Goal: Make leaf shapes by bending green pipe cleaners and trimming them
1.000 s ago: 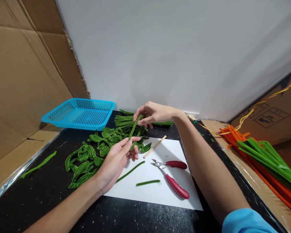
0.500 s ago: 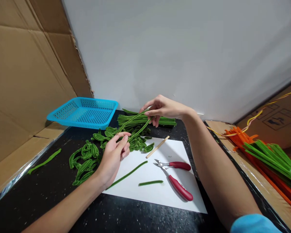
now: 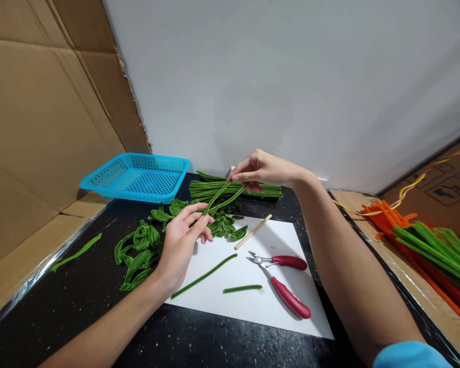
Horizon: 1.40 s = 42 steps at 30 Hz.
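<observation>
Between my hands stretches a bent green pipe cleaner, its two strands running side by side. My left hand pinches it at the lower end with thumb and fingers. At the upper end my right hand grips it, some fingertips hidden behind the hand. Below lies a white sheet of paper with a long green pipe cleaner piece, a short piece, a thin wooden stick and red-handled nippers with spread handles. Looped green pipe cleaner shapes are heaped left of the paper and behind my left hand.
A blue perforated basket stands at the back left. Straight green pipe cleaners lie bundled against the wall. One loose green strip is at far left. Orange and green strips and a yellow cord are at right.
My left hand has moved slightly up and right along the bent pipe cleaner, nearer my right hand. The whole view has shifted slightly; the things on the table stay in place.
</observation>
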{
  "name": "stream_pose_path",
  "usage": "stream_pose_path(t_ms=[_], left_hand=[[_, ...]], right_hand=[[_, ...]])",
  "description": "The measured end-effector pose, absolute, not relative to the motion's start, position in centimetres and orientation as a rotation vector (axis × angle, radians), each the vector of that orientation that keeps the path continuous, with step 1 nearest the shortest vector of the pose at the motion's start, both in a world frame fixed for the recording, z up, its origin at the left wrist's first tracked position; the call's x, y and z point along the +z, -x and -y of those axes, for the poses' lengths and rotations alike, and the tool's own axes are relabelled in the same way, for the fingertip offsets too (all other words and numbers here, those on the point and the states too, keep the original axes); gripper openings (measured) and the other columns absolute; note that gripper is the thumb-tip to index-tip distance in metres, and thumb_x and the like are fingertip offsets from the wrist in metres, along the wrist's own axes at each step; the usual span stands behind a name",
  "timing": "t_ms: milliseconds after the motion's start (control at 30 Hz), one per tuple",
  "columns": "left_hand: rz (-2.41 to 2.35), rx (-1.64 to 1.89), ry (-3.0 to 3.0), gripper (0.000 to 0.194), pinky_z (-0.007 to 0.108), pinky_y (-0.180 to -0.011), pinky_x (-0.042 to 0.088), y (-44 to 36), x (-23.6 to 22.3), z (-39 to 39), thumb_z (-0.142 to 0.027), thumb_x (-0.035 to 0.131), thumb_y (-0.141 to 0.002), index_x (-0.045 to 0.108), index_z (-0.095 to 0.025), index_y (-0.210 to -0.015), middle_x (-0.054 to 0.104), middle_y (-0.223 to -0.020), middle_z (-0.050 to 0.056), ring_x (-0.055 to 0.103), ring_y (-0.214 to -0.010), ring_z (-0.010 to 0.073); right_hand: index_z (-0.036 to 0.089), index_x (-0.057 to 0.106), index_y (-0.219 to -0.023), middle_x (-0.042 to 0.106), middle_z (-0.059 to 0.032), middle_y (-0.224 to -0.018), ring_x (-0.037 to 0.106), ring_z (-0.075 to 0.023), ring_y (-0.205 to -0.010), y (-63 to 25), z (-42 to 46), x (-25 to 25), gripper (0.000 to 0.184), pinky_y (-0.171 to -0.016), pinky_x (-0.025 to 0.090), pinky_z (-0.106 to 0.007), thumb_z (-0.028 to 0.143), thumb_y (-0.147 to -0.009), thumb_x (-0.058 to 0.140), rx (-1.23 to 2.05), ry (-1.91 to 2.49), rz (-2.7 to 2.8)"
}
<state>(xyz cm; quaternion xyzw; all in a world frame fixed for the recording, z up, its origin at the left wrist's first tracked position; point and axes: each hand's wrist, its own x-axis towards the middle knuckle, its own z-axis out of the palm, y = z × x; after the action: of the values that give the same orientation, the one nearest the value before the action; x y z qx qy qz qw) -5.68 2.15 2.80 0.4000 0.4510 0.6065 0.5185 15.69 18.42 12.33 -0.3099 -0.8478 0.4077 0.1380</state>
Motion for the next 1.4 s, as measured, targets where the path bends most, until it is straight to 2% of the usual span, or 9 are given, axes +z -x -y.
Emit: stream_pose_path(t_ms=[233,400,633,800,900,1000,1100,1267,1400], left_hand=[[-1.114,1.451,-0.959,0.048,0.023,-0.058,0.047,5.8,2.5,-2.4,-0.032,0.084,-0.085,0.065,-0.014,-0.125,0.074,-0.106,0.008,0.064,-0.063,0.0093],[-1.137,1.459,-0.945,0.045,0.02,-0.051,0.045,5.9,2.5,-2.6,-0.038,0.084,-0.085,0.068,-0.012,-0.118,0.076,-0.098,0.009,0.063,-0.059,0.0094],[-1.158,1.43,-0.946,0.036,0.018,-0.045,0.044,6.2,1.9,-2.6,-0.043,0.083,-0.086,0.073,-0.011,-0.1,0.078,-0.101,0.013,0.063,-0.057,0.0085],[-1.191,1.409,-0.923,0.039,0.017,-0.043,0.044,6.4,1.9,-2.7,-0.043,0.083,-0.086,0.074,-0.01,-0.104,0.078,-0.106,0.016,0.065,-0.056,0.0087],[-1.216,1.384,-0.914,0.042,0.018,-0.041,0.045,6.4,2.1,-2.6,-0.045,0.083,-0.086,0.073,-0.009,-0.107,0.078,-0.111,0.018,0.066,-0.056,0.0102],[-1.205,1.36,-0.934,0.042,0.018,-0.04,0.045,6.2,2.4,-2.4,-0.045,0.082,-0.087,0.071,-0.01,-0.107,0.077,-0.113,0.017,0.067,-0.058,0.0111],[-1.162,1.322,-0.958,0.038,0.016,-0.04,0.045,6.0,2.5,-2.2,-0.044,0.082,-0.087,0.072,-0.011,-0.103,0.077,-0.111,0.016,0.065,-0.058,0.0095],[-1.188,1.279,-0.937,0.042,0.014,-0.037,0.041,5.6,2.7,-1.9,-0.042,0.087,-0.082,0.071,-0.01,-0.103,0.078,-0.096,0.012,0.062,-0.054,0.0088],[-1.217,1.25,-0.927,0.047,0.015,-0.038,0.044,5.5,2.9,-1.8,-0.043,0.09,-0.079,0.07,-0.011,-0.108,0.078,-0.101,0.013,0.06,-0.051,0.0077]], right_hand=[[0.012,0.081,-0.106,0.064,-0.0007,-0.06,0.051,-0.009,-0.047,-15.6,-18.2,12.6,0.041,-0.045,0.039,-0.025,0.05,-0.091,0.075,1.156,0.884,2.431],[0.011,0.082,-0.104,0.059,0.0003,-0.054,0.051,-0.0097,-0.048,-15.3,-18.0,12.7,0.038,-0.047,0.041,-0.026,0.046,-0.091,0.076,1.067,0.891,2.433],[0.01,0.084,-0.1,0.078,-0.0112,-0.085,0.062,-0.0114,-0.058,-15.1,-17.7,13.3,0.039,-0.049,0.044,-0.026,0.046,-0.09,0.075,0.944,0.845,2.532],[0.012,0.083,-0.107,0.071,-0.0034,-0.069,0.055,-0.008,-0.049,-15.3,-17.6,13.5,0.036,-0.045,0.042,-0.024,0.042,-0.09,0.077,0.958,0.782,2.556],[0.012,0.081,-0.112,0.068,-0.0005,-0.066,0.057,-0.0081,-0.047,-15.4,-17.4,13.7,0.036,-0.047,0.048,-0.023,0.041,-0.09,0.078,1.004,0.74,2.508],[0.009,0.08,-0.109,0.072,-0.0041,-0.073,0.067,-0.0128,-0.057,-15.4,-17.0,13.9,0.038,-0.054,0.058,-0.025,0.041,-0.088,0.081,1.048,0.687,2.337],[0.008,0.08,-0.106,0.074,-0.0062,-0.076,0.069,-0.0149,-0.063,-15.3,-16.6,14.2,0.039,-0.057,0.062,-0.026,0.04,-0.085,0.084,1.049,0.65,2.23],[0.005,0.078,-0.105,0.075,-0.0078,-0.082,0.065,-0.0107,-0.059,-15.3,-16.3,14.6,0.033,-0.054,0.059,-0.022,0.032,-0.086,0.083,0.977,0.594,2.269],[0.002,0.075,-0.103,0.076,-0.0135,-0.103,0.063,-0.0082,-0.065,-15.0,-16.3,14.5,0.028,-0.054,0.057,-0.018,0.025,-0.087,0.08,0.981,0.48,2.285]])
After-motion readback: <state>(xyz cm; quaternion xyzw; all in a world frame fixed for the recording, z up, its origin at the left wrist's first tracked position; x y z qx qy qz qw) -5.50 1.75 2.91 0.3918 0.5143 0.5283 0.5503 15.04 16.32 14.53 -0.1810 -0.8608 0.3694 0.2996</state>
